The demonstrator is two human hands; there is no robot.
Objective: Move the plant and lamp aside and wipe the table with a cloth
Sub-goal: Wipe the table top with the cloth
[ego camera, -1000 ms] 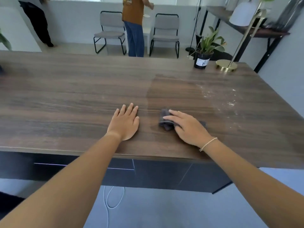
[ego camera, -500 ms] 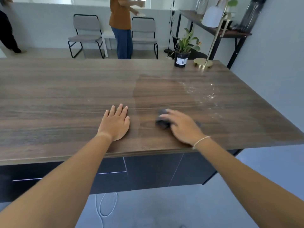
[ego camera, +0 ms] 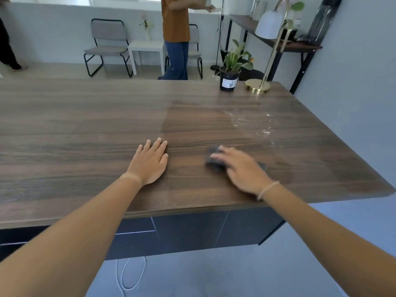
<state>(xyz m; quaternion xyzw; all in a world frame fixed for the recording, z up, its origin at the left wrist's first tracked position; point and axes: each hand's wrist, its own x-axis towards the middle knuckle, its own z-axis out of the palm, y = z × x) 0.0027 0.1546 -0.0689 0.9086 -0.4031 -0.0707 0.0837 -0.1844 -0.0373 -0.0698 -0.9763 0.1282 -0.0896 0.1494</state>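
Observation:
My right hand (ego camera: 242, 170) presses flat on a dark grey cloth (ego camera: 213, 158) near the front edge of the wooden table (ego camera: 85, 125); most of the cloth is hidden under the palm. My left hand (ego camera: 150, 161) lies flat on the tabletop, fingers spread, holding nothing. A potted plant (ego camera: 230, 77) in a black pot stands at the far right of the table. Beside it on the right is a brass lamp (ego camera: 258, 87) with a white shade. A darker damp patch and white specks (ego camera: 252, 123) mark the right half of the table.
A person in an orange shirt (ego camera: 175, 37) stands beyond the table's far edge. Two grey chairs (ego camera: 107, 46) and a small white side table (ego camera: 147, 50) are behind. A dark shelf (ego camera: 278, 41) runs along the right wall. A white cable (ego camera: 128, 273) lies on the floor.
My right hand has slid the cloth slightly to the right along the front of the table. My view has shifted, so the plant and lamp sit differently in frame. My left hand stays flat.

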